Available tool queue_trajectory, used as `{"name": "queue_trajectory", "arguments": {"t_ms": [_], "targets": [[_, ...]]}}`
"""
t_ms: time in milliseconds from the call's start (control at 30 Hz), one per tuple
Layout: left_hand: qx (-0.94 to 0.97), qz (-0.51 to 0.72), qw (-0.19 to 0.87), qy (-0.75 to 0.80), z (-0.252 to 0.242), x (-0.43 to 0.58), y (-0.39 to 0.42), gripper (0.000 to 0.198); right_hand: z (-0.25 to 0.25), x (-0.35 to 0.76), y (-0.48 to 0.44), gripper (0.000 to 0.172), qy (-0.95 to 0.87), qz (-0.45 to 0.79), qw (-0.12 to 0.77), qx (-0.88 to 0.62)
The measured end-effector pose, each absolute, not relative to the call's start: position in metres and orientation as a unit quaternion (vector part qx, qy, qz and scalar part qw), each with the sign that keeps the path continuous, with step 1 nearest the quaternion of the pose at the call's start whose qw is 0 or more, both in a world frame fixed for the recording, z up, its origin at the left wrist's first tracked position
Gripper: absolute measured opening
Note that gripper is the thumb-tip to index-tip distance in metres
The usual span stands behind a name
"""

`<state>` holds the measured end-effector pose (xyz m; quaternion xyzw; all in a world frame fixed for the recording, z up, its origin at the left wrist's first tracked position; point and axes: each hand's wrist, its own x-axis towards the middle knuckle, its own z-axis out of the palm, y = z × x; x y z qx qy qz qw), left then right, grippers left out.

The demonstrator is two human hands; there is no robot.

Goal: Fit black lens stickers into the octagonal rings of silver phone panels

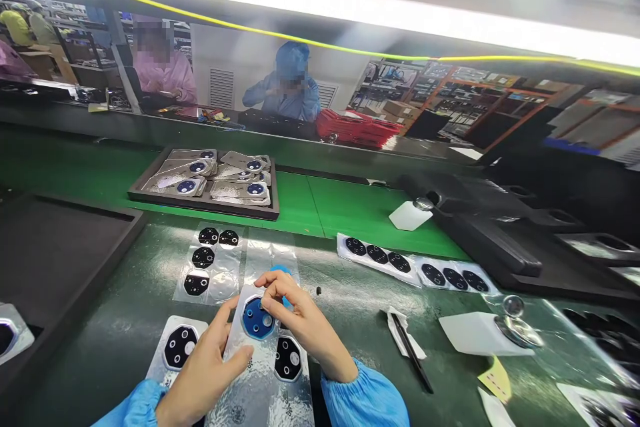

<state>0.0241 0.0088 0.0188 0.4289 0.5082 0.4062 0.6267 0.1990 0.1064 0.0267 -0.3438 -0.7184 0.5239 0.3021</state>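
Note:
My left hand [203,367] grips the side of a silvery phone back cover [250,373] with a round blue film over its camera ring [257,320]. Fingers of my right hand [300,320] pinch at the upper right edge of that blue film. Two more covers with black camera rings lie under and beside it, one at the left [177,347] and one at the right [289,358]. Both sleeves are blue.
Clear sheets with black ring stickers [207,260] lie just beyond my hands, more strips [415,267] to the right. A tray of covers [210,180] sits on the green belt. Tweezers on a cloth [407,343], a white dispenser [490,330], dark trays left and right. Two people work behind the belt.

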Motion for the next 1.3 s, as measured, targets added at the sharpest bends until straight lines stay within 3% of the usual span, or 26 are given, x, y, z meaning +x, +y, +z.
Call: {"name": "queue_trajectory", "arguments": {"t_ms": [1300], "targets": [[0.422,0.409,0.634,0.503,0.0156,0.0245,0.0094,0.074,0.0186,0.1968,0.1067,0.016,-0.723,0.512,0.305,-0.348]]}}
